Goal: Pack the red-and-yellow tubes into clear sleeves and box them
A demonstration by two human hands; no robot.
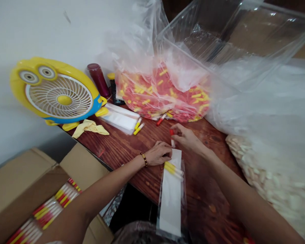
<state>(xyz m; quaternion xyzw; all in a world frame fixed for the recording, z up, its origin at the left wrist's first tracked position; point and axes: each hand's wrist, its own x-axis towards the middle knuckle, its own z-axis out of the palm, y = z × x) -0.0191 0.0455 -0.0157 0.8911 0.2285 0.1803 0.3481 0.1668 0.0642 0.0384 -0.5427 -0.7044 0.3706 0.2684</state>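
A small red-and-white stick [172, 138], like a short marker, is pinched upright in my right hand [184, 137]. Just below it, my left hand [159, 154] has its fingers curled against the top left edge of a white card [170, 203]. The fingertips seem to pinch that edge, though they are partly hidden. Most of the card lies inside a clear plastic sleeve [184, 200], its top end sticking out. Several yellow-and-white sticks [173, 169] lie side by side across the card near the sleeve's mouth.
Behind stand a large clear bag [165, 91] of red and yellow pieces and a bag of whitish pieces [264, 169]. A yellow fan [58, 91], stacked sleeves [122, 118], loose sticks [139, 128] and a yellow cloth [90, 127] are left. An open carton [22, 179] holds packed sticks.
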